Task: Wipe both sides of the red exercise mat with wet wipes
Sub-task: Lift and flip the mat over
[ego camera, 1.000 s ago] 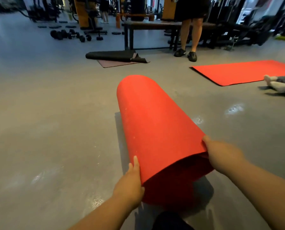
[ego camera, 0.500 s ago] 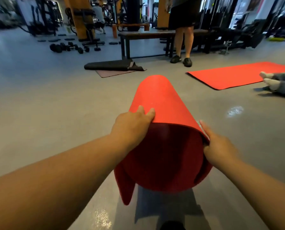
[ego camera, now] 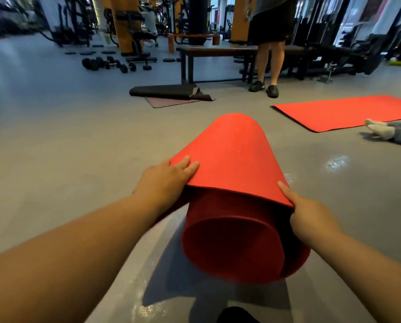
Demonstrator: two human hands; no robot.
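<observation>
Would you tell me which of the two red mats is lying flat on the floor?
The far red mat, on the right beside the socked feet, lies flat; the near red mat is curled into a roll.

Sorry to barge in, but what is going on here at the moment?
A person grips the near edge of a loosely rolled red mat on the floor, left hand at one corner, right hand at the other. It is not yet spread flat. A second mat lies flat farther right.

Grey gym floor (ego camera: 55,148), dark bench (ego camera: 218,48), scattered dumbbells (ego camera: 106,64)
</observation>
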